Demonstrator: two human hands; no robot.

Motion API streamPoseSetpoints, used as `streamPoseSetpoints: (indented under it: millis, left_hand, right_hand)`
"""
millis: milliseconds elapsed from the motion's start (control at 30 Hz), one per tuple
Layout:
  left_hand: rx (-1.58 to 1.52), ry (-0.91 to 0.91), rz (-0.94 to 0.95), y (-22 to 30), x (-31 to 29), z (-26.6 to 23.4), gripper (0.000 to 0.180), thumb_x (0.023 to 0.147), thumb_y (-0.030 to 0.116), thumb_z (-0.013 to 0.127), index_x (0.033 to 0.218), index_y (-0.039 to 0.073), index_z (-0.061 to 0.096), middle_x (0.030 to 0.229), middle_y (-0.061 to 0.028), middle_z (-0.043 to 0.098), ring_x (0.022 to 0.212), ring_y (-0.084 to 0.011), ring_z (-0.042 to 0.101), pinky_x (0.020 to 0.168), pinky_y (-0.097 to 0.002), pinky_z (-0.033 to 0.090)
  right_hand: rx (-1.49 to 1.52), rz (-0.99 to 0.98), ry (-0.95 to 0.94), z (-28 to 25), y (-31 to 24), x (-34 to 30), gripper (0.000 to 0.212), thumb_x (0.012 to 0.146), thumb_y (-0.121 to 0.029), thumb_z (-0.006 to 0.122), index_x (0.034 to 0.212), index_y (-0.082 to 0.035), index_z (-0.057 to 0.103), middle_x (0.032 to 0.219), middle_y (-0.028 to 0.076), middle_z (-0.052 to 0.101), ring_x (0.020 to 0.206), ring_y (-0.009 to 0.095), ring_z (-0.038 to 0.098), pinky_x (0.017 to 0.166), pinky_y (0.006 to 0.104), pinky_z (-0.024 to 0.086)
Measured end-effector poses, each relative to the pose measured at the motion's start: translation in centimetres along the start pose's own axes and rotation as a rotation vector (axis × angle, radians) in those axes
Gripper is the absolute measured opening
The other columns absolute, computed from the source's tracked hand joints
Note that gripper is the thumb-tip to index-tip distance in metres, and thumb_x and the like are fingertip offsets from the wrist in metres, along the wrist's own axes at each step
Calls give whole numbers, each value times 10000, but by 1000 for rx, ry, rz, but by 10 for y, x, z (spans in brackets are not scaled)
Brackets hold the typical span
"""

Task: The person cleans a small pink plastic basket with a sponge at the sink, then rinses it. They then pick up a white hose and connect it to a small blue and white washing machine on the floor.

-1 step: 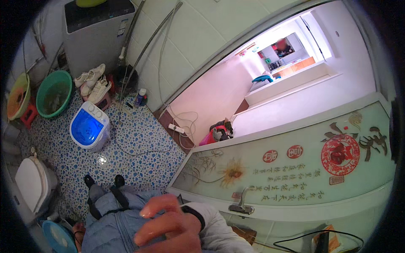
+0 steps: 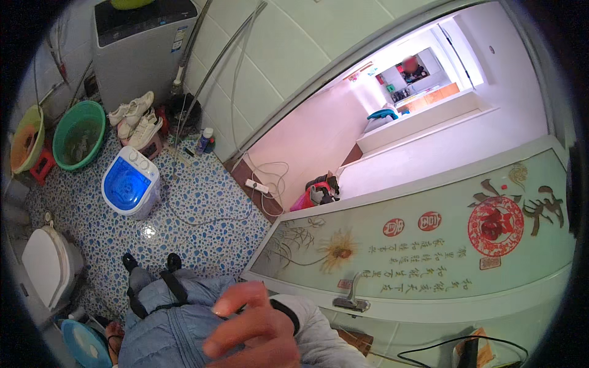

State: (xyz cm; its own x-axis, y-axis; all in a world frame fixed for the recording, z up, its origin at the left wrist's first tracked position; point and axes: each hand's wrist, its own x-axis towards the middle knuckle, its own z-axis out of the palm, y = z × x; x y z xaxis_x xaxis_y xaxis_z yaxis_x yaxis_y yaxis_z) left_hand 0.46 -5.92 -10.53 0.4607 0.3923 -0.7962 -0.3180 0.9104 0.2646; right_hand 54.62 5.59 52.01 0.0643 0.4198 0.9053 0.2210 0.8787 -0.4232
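Observation:
In front of my pale blue jacket (image 2: 172, 325), my right hand (image 2: 254, 331) is raised with fingers bent but apart, and nothing shows between them. A white sleeve and a dark wristband cover its wrist. At the lower left, only a small part of my left hand (image 2: 115, 336) shows beside the jacket. Its fingers are too hidden to read. Close by it is a blue basin (image 2: 72, 328). Out on the floor, in front of my shoes, stands a small white tub washer (image 2: 147, 205) with a blue inside and its top uncovered.
Left stands a white toilet (image 2: 46, 270). Beyond are a green basin (image 2: 61, 147), a yellow basin (image 2: 38, 144), white shoes (image 2: 142, 132) and a large washing machine (image 2: 132, 64). A cord and power strip (image 2: 256, 186) lie by the doorway. The glass door (image 2: 380, 264) stands right.
My right hand has shifted slightly to the right and its fingers have tilted a little. The washer, basins and door stay where they were.

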Motion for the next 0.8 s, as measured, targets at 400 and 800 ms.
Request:
streamPoseSetpoints:
  millis: [400, 800]
  left_hand:
    - [-370, 16, 124, 18, -5, 28, 326, 968, 253, 440, 721, 88, 575, 501, -18, 450, 351, -136, 276, 351, -314, 301]
    - [-233, 257, 11, 32, -10, 30, 319, 942, 275, 479, 774, 35, 607, 545, -43, 513, 362, -136, 307, 357, -306, 300]
  right_hand:
    - [-135, 78, 15, -11, -7, -5, 559, 1000, -202, 394, 1423, -536, 249, 1094, 51, 627, 744, 195, 530, 879, 472, 304]
    - [-229, 26, -22, -22, -4, -8, 580, 989, -166, 388, 1440, -496, 232, 1021, 49, 668, 735, 194, 519, 883, 483, 301]
